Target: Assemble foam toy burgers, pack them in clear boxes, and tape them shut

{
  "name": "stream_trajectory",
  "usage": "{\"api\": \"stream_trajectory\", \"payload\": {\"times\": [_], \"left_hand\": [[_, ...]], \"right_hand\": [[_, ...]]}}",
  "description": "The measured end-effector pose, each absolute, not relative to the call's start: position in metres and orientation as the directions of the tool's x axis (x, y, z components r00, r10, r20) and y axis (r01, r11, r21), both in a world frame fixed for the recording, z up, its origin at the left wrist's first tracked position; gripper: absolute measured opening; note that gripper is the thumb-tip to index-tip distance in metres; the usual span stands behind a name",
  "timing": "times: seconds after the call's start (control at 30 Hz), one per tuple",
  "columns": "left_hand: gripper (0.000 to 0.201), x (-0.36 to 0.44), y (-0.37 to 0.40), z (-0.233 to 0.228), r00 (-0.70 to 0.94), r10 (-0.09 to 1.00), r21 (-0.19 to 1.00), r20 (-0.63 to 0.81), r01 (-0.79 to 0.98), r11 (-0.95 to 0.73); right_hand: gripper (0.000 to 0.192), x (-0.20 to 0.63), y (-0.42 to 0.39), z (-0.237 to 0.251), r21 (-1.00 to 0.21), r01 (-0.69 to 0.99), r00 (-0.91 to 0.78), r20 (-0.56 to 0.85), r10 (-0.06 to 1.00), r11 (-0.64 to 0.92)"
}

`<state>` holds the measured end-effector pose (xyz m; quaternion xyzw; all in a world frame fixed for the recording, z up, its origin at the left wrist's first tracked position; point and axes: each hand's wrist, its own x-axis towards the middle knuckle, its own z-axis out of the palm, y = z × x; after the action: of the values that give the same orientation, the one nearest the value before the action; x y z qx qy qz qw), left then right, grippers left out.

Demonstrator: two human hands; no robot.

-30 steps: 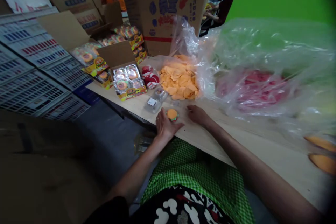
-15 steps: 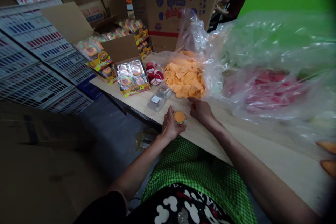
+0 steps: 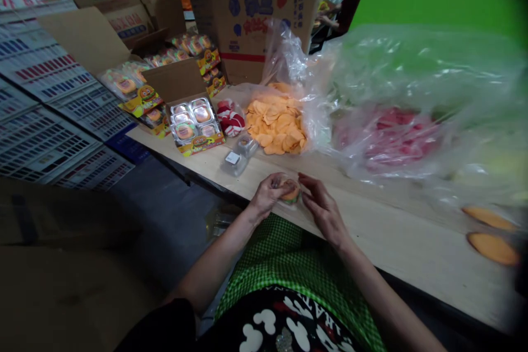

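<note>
Both hands (image 3: 297, 201) on burger toy (image 3: 290, 191), bun-side up, upright.

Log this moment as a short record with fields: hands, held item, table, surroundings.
left hand: left hand grips the burger toy from the left
right hand: right hand touches the toy from the right
table: wooden table; orange pieces in an open clear bag; pink pieces inside a second bag; small clear cases
surroundings: display pack of burger toys; cardboard box behind
</note>
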<state>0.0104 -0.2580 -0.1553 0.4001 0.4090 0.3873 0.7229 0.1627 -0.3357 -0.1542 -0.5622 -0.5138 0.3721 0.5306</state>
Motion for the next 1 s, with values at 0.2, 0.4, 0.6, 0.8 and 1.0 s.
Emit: {"api": "stream_trajectory", "payload": {"times": [0.2,0.4,0.6,0.8,1.0], "left_hand": [[0.054,0.032,-0.284,-0.132,0.591,0.795,0.892,-0.134,-0.277,0.357],[0.05,0.048,-0.294,-0.12,0.698,0.7,0.933,-0.15,-0.134,0.334],[0.049,0.066,-0.303,-0.122,0.546,0.827,0.914,-0.135,-0.255,0.317],[0.047,0.087,-0.314,-0.109,0.312,0.945,0.859,-0.101,-0.452,0.241],[0.047,0.091,-0.319,-0.108,0.228,0.97,0.86,-0.088,-0.474,0.189]], "right_hand": [[0.033,0.203,-0.361,-0.126,-0.93,0.339,0.219,-0.067,0.973,-0.14],[0.031,0.214,-0.376,-0.12,-0.948,0.316,0.163,0.014,0.987,-0.039],[0.042,0.204,-0.387,-0.129,-0.989,0.146,0.318,0.029,0.948,-0.019],[0.044,0.176,-0.389,-0.135,-0.988,0.135,0.442,0.128,0.888,0.075],[0.047,0.18,-0.385,-0.141,-0.979,0.17,0.515,0.184,0.837,0.11]]}}
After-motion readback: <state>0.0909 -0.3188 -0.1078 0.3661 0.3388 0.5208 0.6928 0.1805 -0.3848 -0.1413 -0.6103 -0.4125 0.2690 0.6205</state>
